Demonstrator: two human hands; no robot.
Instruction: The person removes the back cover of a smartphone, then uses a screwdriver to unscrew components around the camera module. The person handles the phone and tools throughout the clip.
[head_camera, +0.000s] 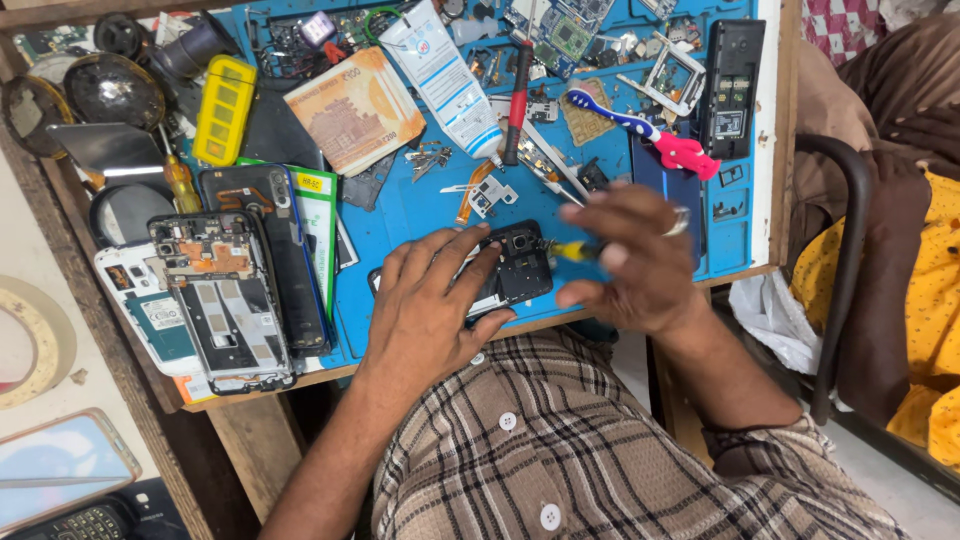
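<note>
Checked cloth at six o'clock — the person's shirt (560, 450), nearest the camera. Above it, left hand (430, 300) lies flat over a dark opened phone (515, 265) on the blue work mat (420, 205), fingers spread and pressing it down. Right hand (630, 260) at three o'clock of the phone, fingers pinched narrow round a small yellow-handled screwdriver (575, 250), tip at the phone's camera end; hand is blurred, exact tip contact cannot be told. Judgement: keep the driver upright, press lightly, hold the phone still so the tip does not slip. At nine o'clock, a stack of stripped phone frames (225, 295). Farther, at twelve o'clock — red-handled screwdriver (517, 100), white tube (445, 75), blue-and-pink toothbrush (640, 130), loose circuit boards (555, 30).
</note>
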